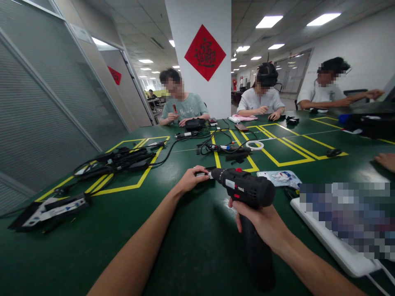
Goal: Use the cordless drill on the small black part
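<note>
A black cordless drill [243,187] with red buttons is in my right hand [261,220], whose fingers wrap round its grip. The drill points left and away from me. Its chuck end meets a small dark part with a pale piece [202,174], low over the green table [185,255]. My left hand [194,177] is closed on that small part and keeps it at the drill's tip. Fingers and chuck cover most of the part, so I cannot tell its kind.
Black cables [123,162] lie in a heap at the left, near a black-and-white flat piece [58,210]. More cables [225,148] and a white ring [254,145] are ahead. A phone-like illustrated case [279,179] and a white-edged tablet [333,242] lie right. Several people sit across the table.
</note>
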Demonstrator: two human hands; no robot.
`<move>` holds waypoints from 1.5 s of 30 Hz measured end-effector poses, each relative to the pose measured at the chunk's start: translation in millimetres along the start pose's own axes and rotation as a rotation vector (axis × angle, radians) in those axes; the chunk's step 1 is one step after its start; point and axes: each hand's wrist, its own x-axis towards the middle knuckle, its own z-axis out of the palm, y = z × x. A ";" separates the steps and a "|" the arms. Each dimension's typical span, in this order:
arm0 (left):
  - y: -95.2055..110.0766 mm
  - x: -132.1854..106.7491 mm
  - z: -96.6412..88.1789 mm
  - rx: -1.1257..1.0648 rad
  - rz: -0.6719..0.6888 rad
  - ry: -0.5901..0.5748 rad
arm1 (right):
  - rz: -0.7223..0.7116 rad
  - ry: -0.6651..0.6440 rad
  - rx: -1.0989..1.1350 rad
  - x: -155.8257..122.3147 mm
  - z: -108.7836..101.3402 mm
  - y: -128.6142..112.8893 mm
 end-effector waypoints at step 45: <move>-1.2 -2.1 -4.2 0.087 -0.051 -0.002 | 0.019 -0.150 -0.031 -5.6 6.6 -5.2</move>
